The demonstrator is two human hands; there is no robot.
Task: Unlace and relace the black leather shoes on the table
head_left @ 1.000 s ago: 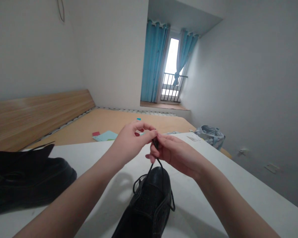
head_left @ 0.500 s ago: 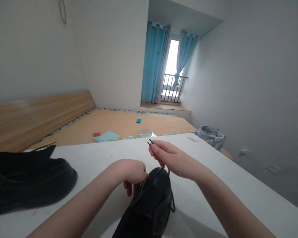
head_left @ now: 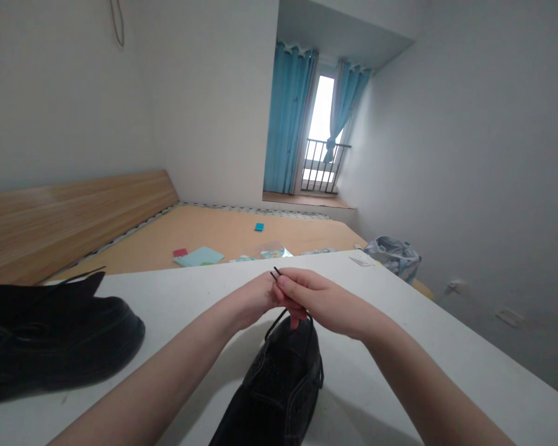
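Observation:
A black shoe (head_left: 283, 365) lies on the white tabletop before me, its toe pointing away. My right hand (head_left: 318, 300) is closed above the toe, pinching the black shoelace (head_left: 274, 273), whose two tips stick out past the thumb. My left hand (head_left: 263, 297) meets it there, fingers curled beneath the right hand and partly hidden by it. Lace strands rise from both sides of the shoe's opening to the joined hands, and the left fingers appear closed on them. To the left, a second black shoe (head_left: 93, 341) rests on its own, with a lace over its top.
The white table (head_left: 413, 347) borders a tan bed surface (head_left: 214, 226). On that lie a light-blue sheet (head_left: 202, 255), a red piece (head_left: 180, 253) and a small blue square (head_left: 259, 227). A fabric basket (head_left: 395, 253) stands beyond the table's right edge.
My left hand has left the shoe's left side and moved up and right to meet my right hand at the lace. The right hand has barely shifted.

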